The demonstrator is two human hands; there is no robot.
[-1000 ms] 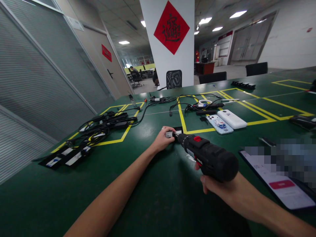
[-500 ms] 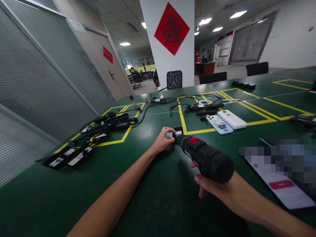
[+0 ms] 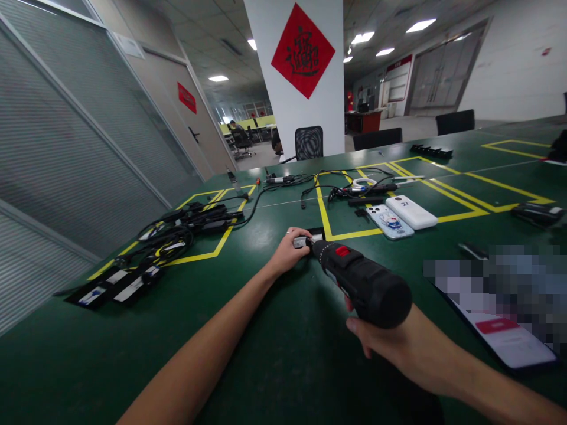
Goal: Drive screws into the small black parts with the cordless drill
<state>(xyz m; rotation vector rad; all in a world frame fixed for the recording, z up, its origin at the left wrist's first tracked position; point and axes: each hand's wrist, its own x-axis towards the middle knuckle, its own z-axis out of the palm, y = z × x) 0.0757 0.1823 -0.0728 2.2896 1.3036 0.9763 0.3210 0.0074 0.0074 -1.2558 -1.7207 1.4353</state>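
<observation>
My right hand (image 3: 376, 339) grips a black cordless drill (image 3: 361, 280) with a red switch on top. The drill points away from me, and its front end meets a small black piece with a pale label (image 3: 303, 241). Around that piece my left hand (image 3: 287, 252) is closed, holding it down on the green table (image 3: 248, 366). The fingers and the drill's chuck hide most of the piece, and the drill's tip is hard to make out. Right behind it shows a flat black edge (image 3: 317, 232), whose link to the piece I cannot tell.
On the left lie tangled black cables (image 3: 195, 221) and flat black pieces with labels (image 3: 128, 289). A patterned phone (image 3: 390, 222) and a white power bank (image 3: 411, 212) lie right of the drill. A phone with a lit screen (image 3: 509, 330) is nearest me. Yellow tape (image 3: 325, 212) marks rectangles.
The whole view has shifted slightly to the left. The drill and both hands keep nearly the same place against the piece.
</observation>
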